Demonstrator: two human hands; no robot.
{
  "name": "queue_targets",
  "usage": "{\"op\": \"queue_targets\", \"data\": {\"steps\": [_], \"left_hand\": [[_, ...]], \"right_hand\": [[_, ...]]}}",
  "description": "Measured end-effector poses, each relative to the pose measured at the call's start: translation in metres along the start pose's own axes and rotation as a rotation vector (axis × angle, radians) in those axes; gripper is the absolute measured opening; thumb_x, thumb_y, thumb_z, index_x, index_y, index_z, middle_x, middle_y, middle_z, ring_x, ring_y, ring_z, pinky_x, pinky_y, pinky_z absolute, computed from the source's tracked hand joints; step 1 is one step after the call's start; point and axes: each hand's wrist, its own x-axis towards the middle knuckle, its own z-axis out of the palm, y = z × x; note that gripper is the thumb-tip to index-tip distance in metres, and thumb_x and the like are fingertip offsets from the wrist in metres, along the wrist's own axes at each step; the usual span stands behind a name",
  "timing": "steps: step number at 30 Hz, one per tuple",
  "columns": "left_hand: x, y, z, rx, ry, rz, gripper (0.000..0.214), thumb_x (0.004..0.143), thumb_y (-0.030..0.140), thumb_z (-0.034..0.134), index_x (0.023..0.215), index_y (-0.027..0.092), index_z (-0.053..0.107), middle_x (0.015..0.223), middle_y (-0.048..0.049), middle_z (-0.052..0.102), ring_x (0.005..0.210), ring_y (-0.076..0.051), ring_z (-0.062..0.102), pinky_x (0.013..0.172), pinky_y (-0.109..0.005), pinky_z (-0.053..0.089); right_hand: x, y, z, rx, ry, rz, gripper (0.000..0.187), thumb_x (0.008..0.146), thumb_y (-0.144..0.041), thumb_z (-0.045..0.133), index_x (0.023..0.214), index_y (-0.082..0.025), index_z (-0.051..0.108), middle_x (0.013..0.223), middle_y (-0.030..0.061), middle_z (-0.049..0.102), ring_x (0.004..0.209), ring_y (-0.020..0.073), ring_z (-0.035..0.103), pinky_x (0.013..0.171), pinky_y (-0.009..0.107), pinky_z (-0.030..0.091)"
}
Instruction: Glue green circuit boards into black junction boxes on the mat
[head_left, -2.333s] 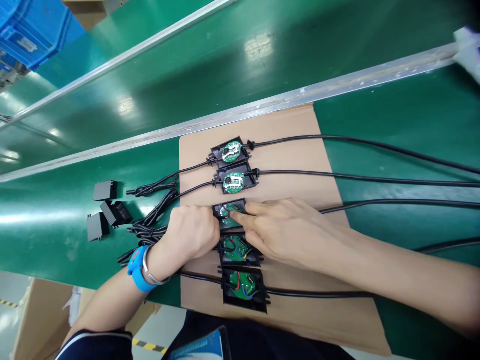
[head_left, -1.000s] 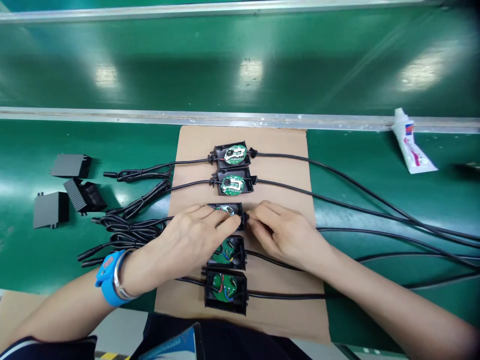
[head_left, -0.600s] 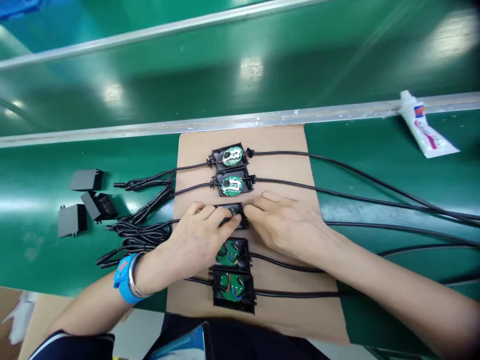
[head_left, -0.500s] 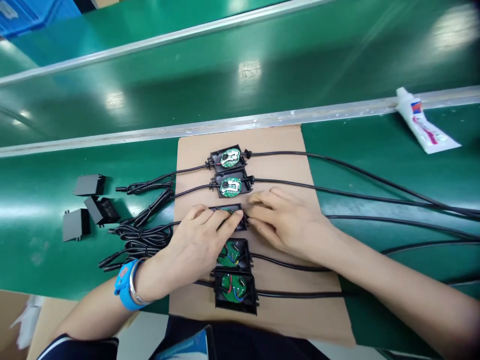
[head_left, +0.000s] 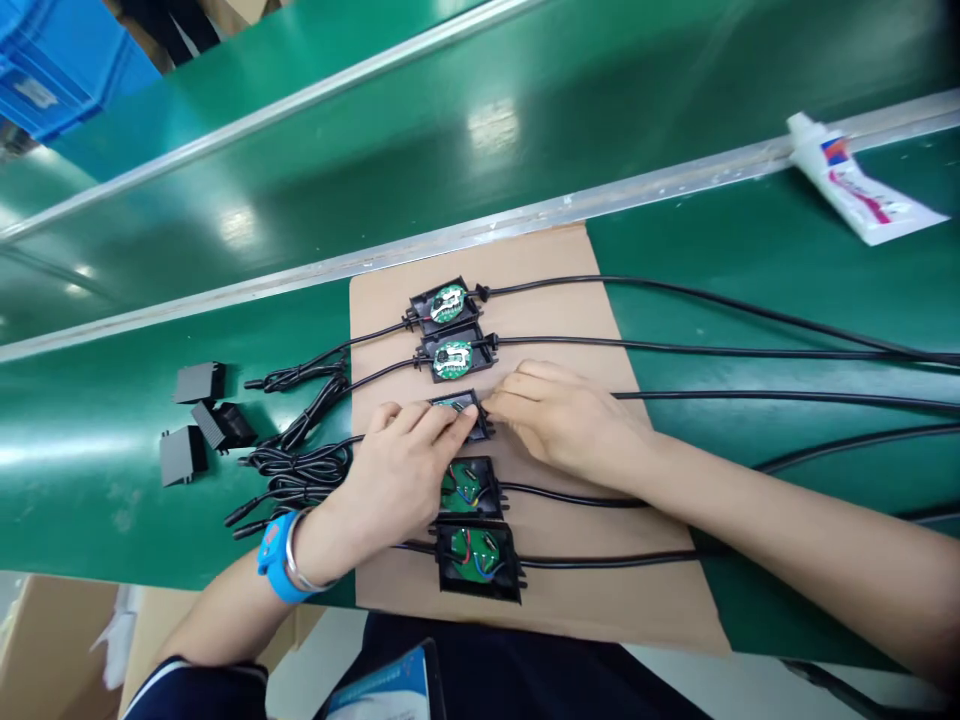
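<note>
Several open black housings with round green circuit boards lie in a column on a brown cardboard mat (head_left: 555, 265), each with black cables running left and right. My left hand (head_left: 401, 470), with a blue wristband, lies over the third housing (head_left: 459, 412), its fingers pressed on the board inside. My right hand (head_left: 570, 420) meets it from the right, fingertips pinched at the housing's right end where the cable (head_left: 750, 396) enters. Two housings (head_left: 448, 303) (head_left: 454, 355) sit beyond my hands; two more (head_left: 469, 487) (head_left: 478, 558) sit nearer me.
Three dark grey covers (head_left: 201, 382) (head_left: 223, 425) (head_left: 182, 455) lie on the green bench at the left beside coiled black leads (head_left: 296, 465). A white tube (head_left: 855, 180) rests by the metal rail (head_left: 525, 215) at the far right. A blue crate (head_left: 60, 50) stands at the top left.
Both hands stay on the third housing; my left fingers shifted from its side onto the board. The view has swung and tilted, bringing the white tube and blue crate into sight.
</note>
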Motion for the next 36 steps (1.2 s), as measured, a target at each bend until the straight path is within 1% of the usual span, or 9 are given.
{"op": "queue_targets", "data": {"steps": [5, 9, 13, 16, 21, 24, 28, 32, 36], "left_hand": [[-0.021, -0.023, -0.018, -0.193, 0.189, -0.164, 0.035, 0.096, 0.012, 0.046, 0.128, 0.015, 0.059, 0.124, -0.0116, 0.065, 0.115, -0.024, 0.057, 0.095, -0.042, 0.045], [-0.024, -0.036, -0.007, -0.259, 0.082, -0.245, 0.018, 0.095, 0.018, 0.054, 0.102, 0.019, 0.071, 0.1, -0.005, 0.073, 0.095, -0.021, 0.066, 0.087, -0.039, 0.049], [-0.019, -0.04, 0.009, -0.288, 0.095, -0.206, 0.018, 0.094, 0.018, 0.055, 0.098, 0.018, 0.072, 0.096, -0.0046, 0.073, 0.093, -0.021, 0.067, 0.086, -0.037, 0.051], [-0.016, -0.04, 0.014, -0.3, 0.119, -0.173, 0.02, 0.094, 0.018, 0.053, 0.096, 0.017, 0.073, 0.093, -0.0051, 0.072, 0.089, -0.02, 0.066, 0.084, -0.035, 0.052], [-0.014, -0.041, 0.018, -0.335, 0.127, -0.159, 0.02, 0.093, 0.017, 0.054, 0.088, 0.017, 0.073, 0.086, -0.005, 0.069, 0.084, -0.019, 0.064, 0.081, -0.033, 0.053], [-0.018, -0.04, 0.016, -0.341, 0.146, -0.171, 0.018, 0.093, 0.015, 0.055, 0.09, 0.016, 0.073, 0.089, -0.0053, 0.07, 0.086, -0.019, 0.065, 0.083, -0.033, 0.053], [-0.015, -0.048, 0.003, -0.322, 0.117, -0.133, 0.019, 0.093, 0.013, 0.054, 0.097, 0.017, 0.072, 0.093, -0.0047, 0.071, 0.09, -0.019, 0.065, 0.086, -0.033, 0.054], [0.011, -0.069, -0.005, -0.177, 0.201, -0.224, 0.018, 0.09, 0.017, 0.06, 0.106, 0.012, 0.067, 0.101, -0.0111, 0.066, 0.099, -0.024, 0.061, 0.089, -0.039, 0.053], [0.035, -0.081, 0.0, -0.151, 0.134, -0.27, 0.01, 0.089, 0.017, 0.061, 0.097, 0.012, 0.064, 0.096, -0.0109, 0.065, 0.092, -0.024, 0.061, 0.086, -0.039, 0.052]], "right_hand": [[0.004, -0.007, -0.018, 0.041, -0.008, 0.026, 0.023, 0.096, -0.02, 0.05, 0.099, -0.015, 0.072, 0.092, 0.0082, 0.068, 0.089, 0.0202, 0.056, 0.086, 0.034, 0.048], [0.011, -0.04, -0.018, -0.086, 0.015, -0.019, 0.03, 0.096, -0.018, 0.046, 0.111, -0.008, 0.07, 0.096, 0.0137, 0.066, 0.093, 0.0244, 0.052, 0.083, 0.038, 0.046], [0.02, -0.069, -0.006, -0.165, -0.071, -0.048, 0.04, 0.097, -0.027, 0.047, 0.12, -0.001, 0.067, 0.104, 0.0184, 0.065, 0.092, 0.0275, 0.048, 0.078, 0.04, 0.041], [0.028, -0.076, -0.002, -0.181, -0.144, -0.048, 0.043, 0.098, -0.033, 0.049, 0.113, 0.0, 0.07, 0.099, 0.0184, 0.066, 0.09, 0.0269, 0.048, 0.077, 0.039, 0.036], [0.043, -0.074, 0.002, -0.164, -0.167, -0.077, 0.037, 0.097, -0.034, 0.052, 0.081, -0.011, 0.076, 0.085, 0.0122, 0.065, 0.085, 0.0239, 0.049, 0.075, 0.039, 0.031], [0.042, -0.074, -0.001, -0.122, -0.144, -0.062, 0.037, 0.095, -0.035, 0.053, 0.081, -0.01, 0.075, 0.08, 0.0109, 0.062, 0.084, 0.0235, 0.049, 0.074, 0.039, 0.033], [0.027, -0.052, -0.017, 0.033, -0.044, -0.045, 0.032, 0.095, -0.03, 0.051, 0.105, -0.01, 0.074, 0.089, 0.0114, 0.063, 0.087, 0.0231, 0.051, 0.075, 0.037, 0.04], [0.017, 0.006, -0.025, -0.097, 0.17, 0.127, 0.031, 0.092, -0.024, 0.051, 0.115, -0.012, 0.069, 0.103, 0.0142, 0.064, 0.096, 0.0273, 0.056, 0.086, 0.043, 0.046], [0.016, 0.048, -0.012, -0.044, 0.075, 0.194, 0.026, 0.093, -0.032, 0.054, 0.11, -0.016, 0.066, 0.103, 0.012, 0.068, 0.097, 0.0283, 0.062, 0.087, 0.045, 0.051]]}}
